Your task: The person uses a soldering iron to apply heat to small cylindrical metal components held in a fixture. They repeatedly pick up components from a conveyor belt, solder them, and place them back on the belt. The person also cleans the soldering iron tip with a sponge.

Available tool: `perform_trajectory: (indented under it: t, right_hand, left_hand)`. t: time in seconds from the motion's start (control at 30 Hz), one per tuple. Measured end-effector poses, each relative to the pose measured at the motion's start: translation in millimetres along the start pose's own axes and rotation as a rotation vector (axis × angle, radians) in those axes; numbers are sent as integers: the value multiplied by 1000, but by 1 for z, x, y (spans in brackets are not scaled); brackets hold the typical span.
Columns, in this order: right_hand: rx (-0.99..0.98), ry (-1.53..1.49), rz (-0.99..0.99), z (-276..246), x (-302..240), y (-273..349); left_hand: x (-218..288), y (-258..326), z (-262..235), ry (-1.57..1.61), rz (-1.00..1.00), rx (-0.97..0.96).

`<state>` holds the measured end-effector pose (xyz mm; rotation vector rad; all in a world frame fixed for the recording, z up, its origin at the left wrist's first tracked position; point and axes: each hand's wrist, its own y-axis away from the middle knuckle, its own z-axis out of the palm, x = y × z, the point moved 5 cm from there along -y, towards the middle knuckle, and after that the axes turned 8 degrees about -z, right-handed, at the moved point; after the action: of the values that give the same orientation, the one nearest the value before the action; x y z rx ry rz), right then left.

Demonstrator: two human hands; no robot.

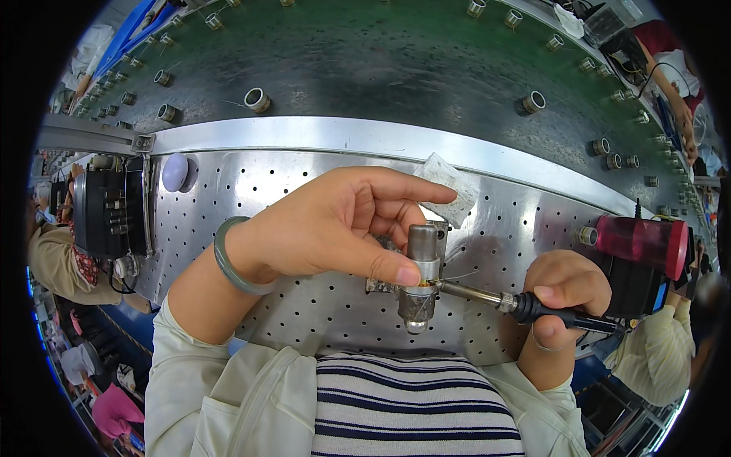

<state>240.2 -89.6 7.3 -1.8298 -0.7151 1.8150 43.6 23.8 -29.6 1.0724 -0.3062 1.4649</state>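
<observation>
Left hand: the left hand (327, 228) is closed in a pinch around the metal cylinder (422, 245), thumb pressed against its near side and fingers curled over its far side, the forefinger stretched out to the right above it.
Right hand: the right hand (562, 293) is closed in a fist around the black handle of the soldering iron (506, 301), thumb on top.
Workpiece place: the metal cylinder stands in a small metal fixture (415, 297) on the perforated steel bench (251, 190), near the person's chest, roughly mid-scene.
Workpiece axis: its long axis runs near to far, standing about upright on the fixture; the rounded end below the fixture points toward the person.
Tool axis: the soldering iron lies almost level, handle to the right, tip pointing left and meeting the joint just below the cylinder, where a thin wire (455, 276) also leads in.
Risk, burn: the left thumb sits just beside the iron's tip; I judge a small slip leftward would bring hot metal onto it.
Risk, shift: if the pinch loosens, the cylinder could tilt in the fixture and the joint would set crooked.
Risk, wire: the fine wire looks free to spring away from the tip.
Risk, heat: a small clear bag (451, 188) lies just beyond the cylinder; a wandering tip could melt it.
Surroundings: a red-capped holder (640, 240) stands at far right.
</observation>
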Motion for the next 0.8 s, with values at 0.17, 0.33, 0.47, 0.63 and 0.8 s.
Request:
perform_trajectory:
  t: [0.17, 0.33, 0.47, 0.63, 0.8]
  right_hand:
    - [-81, 135, -15, 2, -8, -3]
    - [-69, 131, -24, 0, -8, -1]
    - [-4, 65, 7, -5, -3, 3]
    - [-3, 59, -7, -7, -5, 3]
    - [4, 70, -2, -7, -3, 3]
  left_hand:
    - [4, 2, 3, -27, -5, 8]
    - [2, 4, 10, -22, -44, 72]
    - [0, 3, 13, 4, -53, 87]
    - [0, 1, 17, 14, -49, 74]
    - [-1, -1, 16, 17, -41, 65]
